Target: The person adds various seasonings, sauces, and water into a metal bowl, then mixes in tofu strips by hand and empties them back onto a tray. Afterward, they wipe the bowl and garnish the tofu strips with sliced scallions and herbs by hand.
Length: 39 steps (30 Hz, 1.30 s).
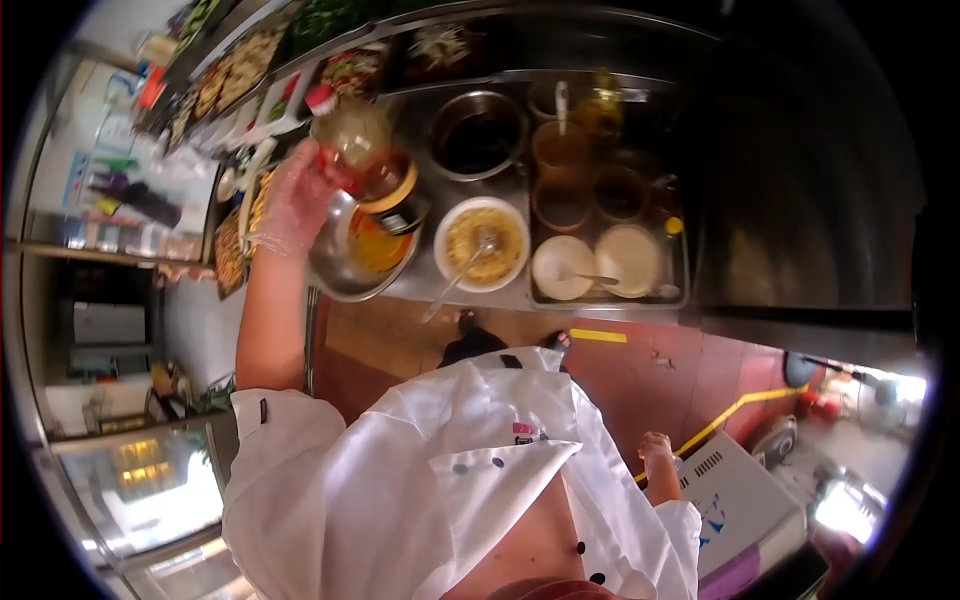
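The left hand [300, 190], in a thin clear glove, has its fingers curled round the red handle of a clear plastic jug [355, 130]. The jug is rounded and see-through with a pale, slightly yellowish tint, and a red screw cap [320, 98] tops its upper left end. It leans on the near side of the row of food pans, overlapping the far edge of a wide steel bowl [335, 255] in this view. Toward its lower right show a reddish-brown patch, a golden-yellow band and a dark, label-like area; blur makes it hard to say whether these belong to the jug or to a jar just beside it.

Inside the steel bowl lies a glossy orange-yellow liquid [380, 250]. Just to the right, a white bowl [443, 240] holds a yellowish, chopped-looking mixture with a metal spoon [440, 298] in it, the handle sticking out over the near rim. Behind it is a steel pot [437, 125] of dark liquid.

The right hand [657, 450] is low beside the body, well apart from the counter, its fingers bent; whether it holds anything cannot be told.
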Each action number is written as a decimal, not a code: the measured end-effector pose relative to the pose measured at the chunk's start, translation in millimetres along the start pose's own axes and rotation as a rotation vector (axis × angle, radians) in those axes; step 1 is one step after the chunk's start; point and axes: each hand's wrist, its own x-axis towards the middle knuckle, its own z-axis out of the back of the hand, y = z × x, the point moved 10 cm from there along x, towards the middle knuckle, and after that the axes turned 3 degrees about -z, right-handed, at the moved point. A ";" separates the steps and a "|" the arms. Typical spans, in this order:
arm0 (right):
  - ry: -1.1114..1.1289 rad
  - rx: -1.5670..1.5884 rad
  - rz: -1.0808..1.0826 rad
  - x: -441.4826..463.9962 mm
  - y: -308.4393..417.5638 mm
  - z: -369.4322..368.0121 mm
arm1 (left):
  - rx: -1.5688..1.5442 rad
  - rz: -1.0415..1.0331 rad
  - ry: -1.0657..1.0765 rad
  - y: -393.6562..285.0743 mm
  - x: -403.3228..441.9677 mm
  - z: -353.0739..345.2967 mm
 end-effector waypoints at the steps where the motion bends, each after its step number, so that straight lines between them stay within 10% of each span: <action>1: -0.258 -0.059 -0.164 13.4 -1.3 21.9 | 0.296 0.076 -0.046 4.5 -5.9 44.2; 2: -0.525 -0.118 -0.320 26.5 -10.4 50.1 | 0.586 0.160 -0.089 11.5 -12.0 79.8; 5: -0.462 -0.030 -0.153 61.4 16.1 77.9 | 1.698 0.218 -0.005 44.4 -22.4 137.5; 8: -0.468 0.070 -0.185 90.2 18.2 97.2 | 2.184 0.424 0.097 95.0 -37.0 182.7; 13: -0.681 -0.153 -0.217 32.5 81.9 55.2 | 2.288 0.679 0.253 148.2 -39.9 216.5; 17: -0.413 -0.230 0.076 40.7 59.2 57.0 | 2.320 0.641 0.297 159.7 -22.8 202.5; 22: -0.686 0.099 -0.176 -19.0 44.1 6.0 | 2.328 0.682 0.247 158.8 -9.3 230.9; 25: -0.749 0.097 -0.289 -32.2 25.8 -10.4 | 2.462 0.789 0.677 185.2 -23.6 229.9; 30: -0.666 0.131 -0.298 -12.1 -2.3 -22.6 | 2.326 0.631 0.443 161.1 -2.6 202.6; 36: -0.716 0.145 -0.190 -3.9 43.4 -33.8 | 2.486 0.675 0.757 199.1 6.0 237.5; 39: -0.651 0.067 -0.149 -7.8 43.7 -41.0 | 2.250 0.757 0.447 155.3 16.6 205.6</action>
